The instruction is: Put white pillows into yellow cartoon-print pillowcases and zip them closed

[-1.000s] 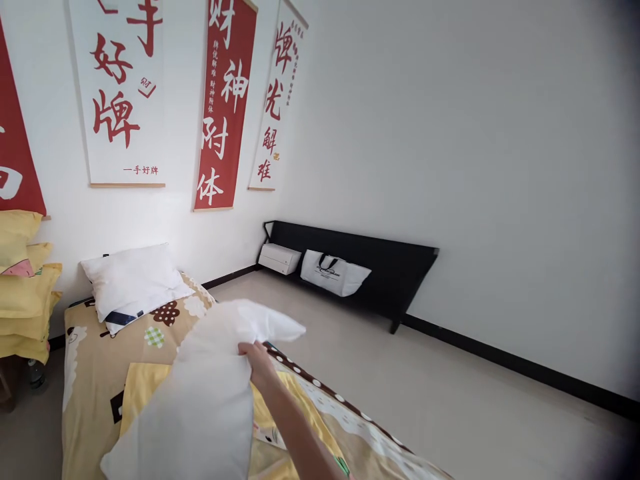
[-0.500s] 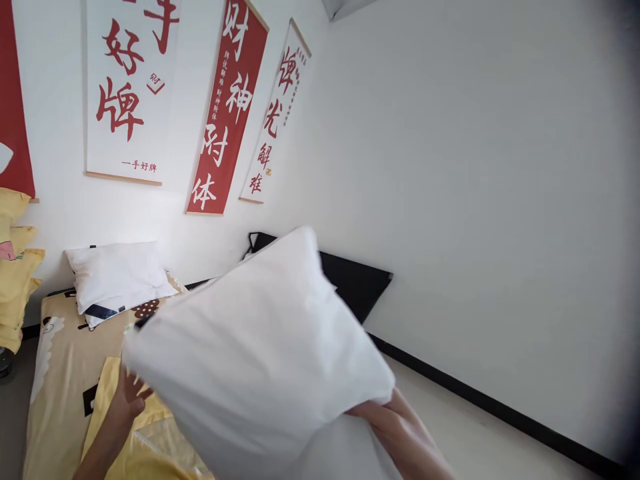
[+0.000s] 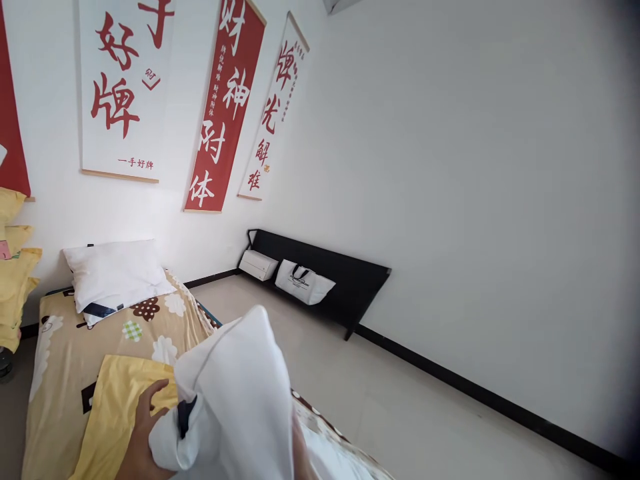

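A white pillow [image 3: 240, 393] is bunched and folded upright between my two hands, low in the head view. At its left end, my left hand [image 3: 145, 427] is curled against the pillow beside a dark navy strip; some of its fingers show above the yellow cloth. On the opposite side, my right hand [image 3: 301, 448] grips the pillow, mostly hidden behind the white fabric. Beneath and left of the pillow, a yellow pillowcase-like cloth [image 3: 113, 393] lies on the patterned beige bed sheet [image 3: 55, 373].
Another white pillow [image 3: 117, 273] rests at the bed's far end. Yellow fabric [image 3: 17, 287] is stacked at the far left. By the wall, a black folding cot [image 3: 345, 287] leans behind a white box [image 3: 257, 265] and a white bag [image 3: 304, 283]. Banners [image 3: 225, 107] hang above.
The pillow has gone from spread out to folded and narrower, and it is lower. My right hand has come left toward my left hand. The box and bag are now uncovered.
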A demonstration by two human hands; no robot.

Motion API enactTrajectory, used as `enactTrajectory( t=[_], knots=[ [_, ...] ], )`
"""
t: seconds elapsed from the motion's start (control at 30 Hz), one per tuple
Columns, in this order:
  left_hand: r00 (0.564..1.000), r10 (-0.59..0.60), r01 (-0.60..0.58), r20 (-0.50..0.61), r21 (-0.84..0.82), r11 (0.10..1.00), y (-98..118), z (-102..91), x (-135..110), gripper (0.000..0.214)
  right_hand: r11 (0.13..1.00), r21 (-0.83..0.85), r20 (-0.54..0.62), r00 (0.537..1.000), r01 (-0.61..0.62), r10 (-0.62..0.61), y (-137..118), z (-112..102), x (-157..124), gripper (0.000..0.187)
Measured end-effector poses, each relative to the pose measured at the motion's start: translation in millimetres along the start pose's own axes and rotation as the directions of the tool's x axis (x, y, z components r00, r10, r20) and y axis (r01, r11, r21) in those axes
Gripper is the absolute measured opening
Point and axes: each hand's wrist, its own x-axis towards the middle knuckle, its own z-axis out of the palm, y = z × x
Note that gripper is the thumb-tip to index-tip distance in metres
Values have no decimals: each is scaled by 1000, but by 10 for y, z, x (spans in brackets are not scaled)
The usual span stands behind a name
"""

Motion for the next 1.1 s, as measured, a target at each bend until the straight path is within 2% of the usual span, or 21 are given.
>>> enactTrajectory(
  t=[0.07,0.1,0.2,0.23,0.3,0.37,0.43,0.47,0.53,0.6,0.67,0.73,0.8,0.87,0.9,0.97,1.03,1.1],
  knots=[
    [998,63,-63,16,34,997,97,-6,11,28,993,4,127,985,118,-118,-275,122,-58,74],
    [996,83,-84,15,22,996,133,16,6,31,984,4,231,957,181,-177,-422,172,-73,73],
    [991,89,-92,-104,-31,995,200,131,-43,40,954,20,518,813,299,-266,-793,288,-72,56],
    [985,82,-90,-152,-45,995,211,168,-63,41,949,33,570,774,313,-275,-875,322,-63,50],
    [980,68,-79,-189,-51,996,221,217,-89,41,948,46,609,743,316,-277,-964,380,-52,37],
    [988,79,-85,-133,-44,995,214,226,-82,40,952,11,607,755,305,-249,-966,410,-66,29],
    [994,60,-64,-94,-42,997,190,201,-39,40,948,-87,542,813,306,-213,-900,403,-128,31],
    [994,31,-36,-109,-48,998,176,181,-10,40,938,-143,506,838,315,-204,-845,393,-182,35],
    [982,-59,47,-181,-70,996,159,137,46,39,904,-231,484,848,361,-215,-696,397,-334,57],
    [962,-154,138,-225,-87,987,176,108,77,39,845,-277,523,809,458,-267,-510,490,-522,91],
    [956,-226,216,-185,-75,974,230,106,69,33,776,-314,520,783,547,-342,-330,689,-704,108],
    [955,-274,274,-112,-14,962,304,123,30,27,753,-381,413,828,536,-380,-220,937,-831,113],
    [954,-283,291,-98,82,953,376,138,-19,25,795,-425,258,899,434,-353,-220,1150,-881,112],
    [959,-255,273,-123,164,948,438,126,-60,26,856,-386,170,938,345,-302,-313,1274,-860,103],
    [963,-235,257,-128,189,948,468,107,-75,25,883,-340,173,945,323,-279,-376,1300,-831,98],
    [973,-209,224,-95,194,955,525,45,-96,25,931,-230,256,941,283,-222,-480,1290,-749,88],
    [980,-200,198,0,146,969,567,-38,-119,29,963,-146,375,914,225,-157,-498,1202,-639,71],
    [974,-198,190,108,73,979,560,-131,-159,36,980,-119,405,909,159,-99,-399,1017,-499,52]
  ],
)
